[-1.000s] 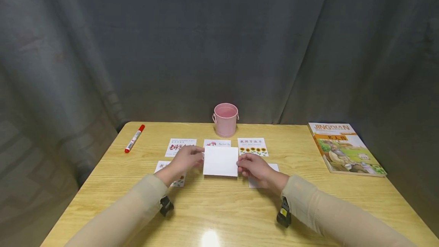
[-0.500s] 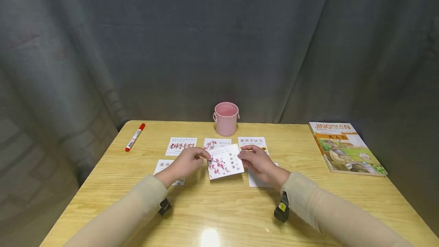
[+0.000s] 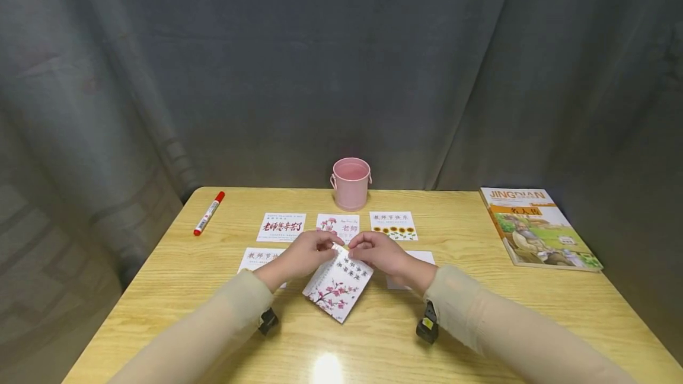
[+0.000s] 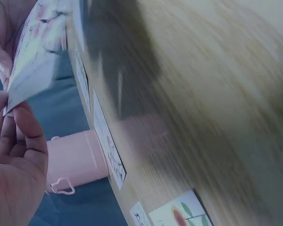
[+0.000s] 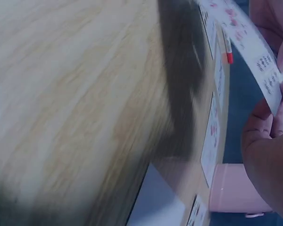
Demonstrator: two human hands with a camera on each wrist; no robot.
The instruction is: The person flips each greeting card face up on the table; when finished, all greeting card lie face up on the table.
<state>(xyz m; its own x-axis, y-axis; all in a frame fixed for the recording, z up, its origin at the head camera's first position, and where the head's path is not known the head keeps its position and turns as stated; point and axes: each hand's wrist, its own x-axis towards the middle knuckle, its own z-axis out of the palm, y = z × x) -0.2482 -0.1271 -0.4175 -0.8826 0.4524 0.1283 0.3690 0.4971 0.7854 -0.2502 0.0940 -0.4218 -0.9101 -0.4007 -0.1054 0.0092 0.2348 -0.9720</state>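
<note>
Both hands hold one white greeting card (image 3: 337, 289) printed with pink blossoms and dark lettering. It hangs tilted over the front middle of the table, its top corner pinched between fingertips. My left hand (image 3: 308, 255) grips it from the left, and my right hand (image 3: 381, 252) from the right, the fingertips almost meeting. In the left wrist view the card (image 4: 35, 70) rises from the thumb and fingers of the left hand (image 4: 19, 155). The right wrist view has the card (image 5: 247, 44) bending slightly, pinched by the right hand (image 5: 269, 141).
Behind the hands lie a red-lettered card (image 3: 281, 227), a pink-flower card (image 3: 338, 226) and a sunflower card (image 3: 394, 225). Partly covered are a left card (image 3: 259, 257) and a blank-looking right card (image 3: 427, 257). Around them: pink bucket (image 3: 351, 188), red marker (image 3: 208, 214), book (image 3: 539, 230).
The held card went from its blank side showing to its blossom side, then turned and tilted downward toward the front. Both hands moved closer together at its top corner.
</note>
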